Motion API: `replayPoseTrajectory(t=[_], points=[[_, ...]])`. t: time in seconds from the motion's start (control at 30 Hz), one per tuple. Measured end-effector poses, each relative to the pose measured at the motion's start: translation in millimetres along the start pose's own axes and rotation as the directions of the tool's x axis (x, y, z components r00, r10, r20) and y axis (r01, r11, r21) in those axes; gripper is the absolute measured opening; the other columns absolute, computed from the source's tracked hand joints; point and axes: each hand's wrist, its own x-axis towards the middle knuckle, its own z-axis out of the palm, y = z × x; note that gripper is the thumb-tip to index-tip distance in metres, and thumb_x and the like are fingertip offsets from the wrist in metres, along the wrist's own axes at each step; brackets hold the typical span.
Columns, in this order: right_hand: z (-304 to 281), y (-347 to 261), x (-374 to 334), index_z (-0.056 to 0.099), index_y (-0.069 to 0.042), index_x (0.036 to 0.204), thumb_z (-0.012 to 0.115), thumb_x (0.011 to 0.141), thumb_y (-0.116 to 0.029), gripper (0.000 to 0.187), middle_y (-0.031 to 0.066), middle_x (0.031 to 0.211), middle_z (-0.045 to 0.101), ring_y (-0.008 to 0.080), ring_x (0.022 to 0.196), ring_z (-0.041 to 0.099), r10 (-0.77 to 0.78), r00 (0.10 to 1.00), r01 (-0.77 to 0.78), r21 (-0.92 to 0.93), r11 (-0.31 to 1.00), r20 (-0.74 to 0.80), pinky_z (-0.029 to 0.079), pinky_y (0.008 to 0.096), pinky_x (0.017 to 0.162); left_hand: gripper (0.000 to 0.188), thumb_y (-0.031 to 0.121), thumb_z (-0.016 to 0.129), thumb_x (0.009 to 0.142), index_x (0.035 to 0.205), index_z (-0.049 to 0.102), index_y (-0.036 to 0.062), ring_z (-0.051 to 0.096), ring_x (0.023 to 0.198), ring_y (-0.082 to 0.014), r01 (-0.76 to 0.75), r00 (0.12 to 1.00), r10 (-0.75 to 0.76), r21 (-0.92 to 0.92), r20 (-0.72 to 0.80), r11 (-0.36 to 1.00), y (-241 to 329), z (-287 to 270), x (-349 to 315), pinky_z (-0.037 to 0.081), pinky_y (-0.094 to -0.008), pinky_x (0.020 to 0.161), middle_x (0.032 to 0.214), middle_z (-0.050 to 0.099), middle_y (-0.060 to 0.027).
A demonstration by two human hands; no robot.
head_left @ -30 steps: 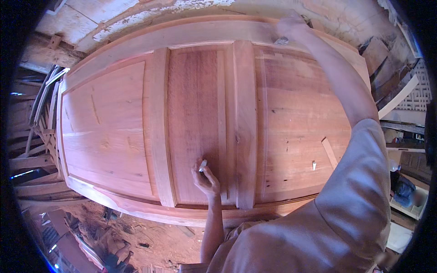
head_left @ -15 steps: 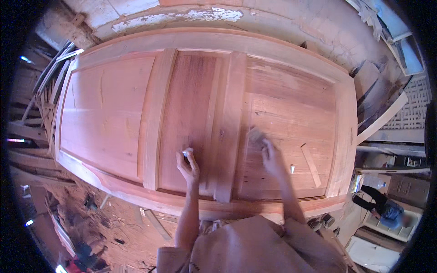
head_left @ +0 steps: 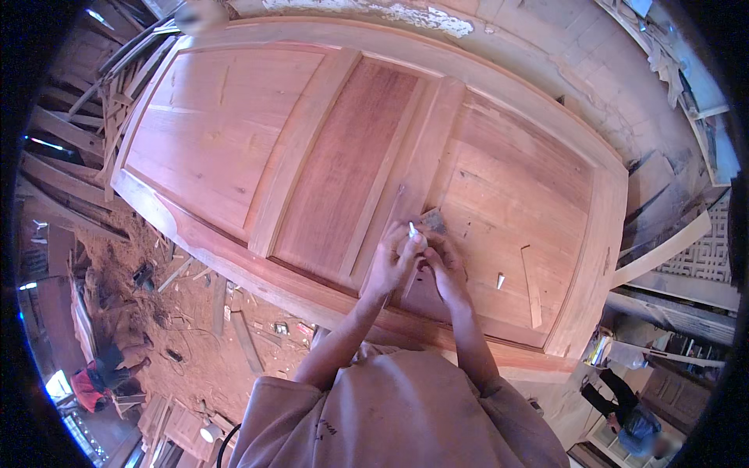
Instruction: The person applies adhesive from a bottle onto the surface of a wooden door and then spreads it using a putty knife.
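Note:
A panelled wooden door (head_left: 343,164) lies flat in front of me. Over its middle-right part my hands are together. My left hand (head_left: 392,265) is closed on a small white tube (head_left: 413,231) with a narrow tip that points up and away. Right up against it, my right hand (head_left: 446,277) has its fingers bent around the same tube's lower part, mostly hidden. Just beyond the fingers sits a greyish-brown pad (head_left: 433,220), which looks to be resting on the door. A small white cone-shaped piece (head_left: 500,280) and a thin wooden strip (head_left: 532,287) lie on the right panel.
Scrap boards (head_left: 74,183) are heaped at the left. Sawdust and offcuts cover the ground (head_left: 187,312) at lower left. A curved pale board (head_left: 663,249) sticks out beside the door's right end. One person (head_left: 97,382) is at lower left, another (head_left: 640,429) at lower right.
My hands, apart before, have come together at the white tube; the left moved right and the right moved left, leaving the greyish pad. The view has turned and shifted, so the door appears tilted.

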Motion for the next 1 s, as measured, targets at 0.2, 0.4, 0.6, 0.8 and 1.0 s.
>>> replayPoseTrajectory(t=[0.2, 0.4, 0.6, 0.8, 1.0], points=[[-15, 24, 0, 0.056, -0.005, 0.117, 0.058, 0.096, -0.016, 0.023, 0.0054, 0.098, 0.063, 0.0142, 0.088, 0.06, 0.237, 0.966, -0.256, 0.536, 0.804, 0.105, 0.049, 0.0255, 0.07, 0.024, 0.019, 0.054, 0.097, 0.106, 0.062, -0.0015, 0.057, 0.095, -0.0192, 0.049, 0.999, -0.048, -0.039, 0.026, 0.998, 6, 24, 6, 0.045, -0.0318, 0.084, 0.097, 0.06, -0.0108], [-42, 29, 56, 0.055, -0.006, 0.114, 0.055, 0.097, -0.027, 0.027, 0.0007, 0.095, 0.062, 0.0117, 0.077, 0.057, 0.374, 0.919, -0.213, 0.636, 0.742, -0.128, 0.048, 0.0277, 0.07, 0.045, 0.029, 0.062, 0.093, 0.121, 0.056, -0.0052, 0.055, 0.116, -0.033, 0.099, 0.992, -0.087, 0.14, -0.092, 0.985, -9, -5, 28, 0.042, -0.0387, 0.1, 0.121, 0.058, -0.025], [-109, 9, 160, 0.058, -0.011, 0.103, 0.059, 0.095, -0.027, 0.018, 0.0002, 0.082, 0.056, 0.0081, 0.065, 0.049, 0.163, 0.925, 0.198, 0.803, 0.562, -0.342, 0.039, 0.0211, 0.057, 0.046, 0.025, 0.058, 0.095, 0.126, 0.05, -0.0085, 0.052, 0.119, -0.0407, 0.083, 0.86, 0.259, 0.621, -0.44, 0.779, -66, -159, 60, 0.04, -0.0437, 0.102, 0.124, 0.055, -0.0283], [-166, 13, 247, 0.057, -0.013, 0.093, 0.062, 0.093, -0.029, 0.017, -0.0015, 0.069, 0.051, 0.0076, 0.058, 0.046, 0.132, 0.902, 0.218, 0.697, 0.683, -0.411, 0.037, 0.022, 0.052, 0.056, 0.037, 0.056, 0.094, 0.134, 0.045, -0.0008, 0.04, 0.13, -0.0395, 0.374, 0.82, 0.244, 0.807, -0.518, 0.457, -118, -236, 55, 0.032, -0.0508, 0.106, 0.135, 0.047, -0.0251], [-180, 5, 305, 0.057, -0.01, 0.095, 0.06, 0.094, -0.027, 0.016, -0.0008, 0.067, 0.051, 0.0096, 0.055, 0.048, 0.093, 0.758, 0.17, 0.332, 0.928, -0.646, 0.039, 0.0232, 0.05, 0.063, 0.046, 0.054, 0.092, 0.135, 0.044, 0.0011, 0.041, 0.131, -0.0342, 0.404, 0.889, 0.178, 0.905, -0.423, 0.134, -113, -223, 69, 0.029, -0.0474, 0.11, 0.139, 0.046, -0.0191]])
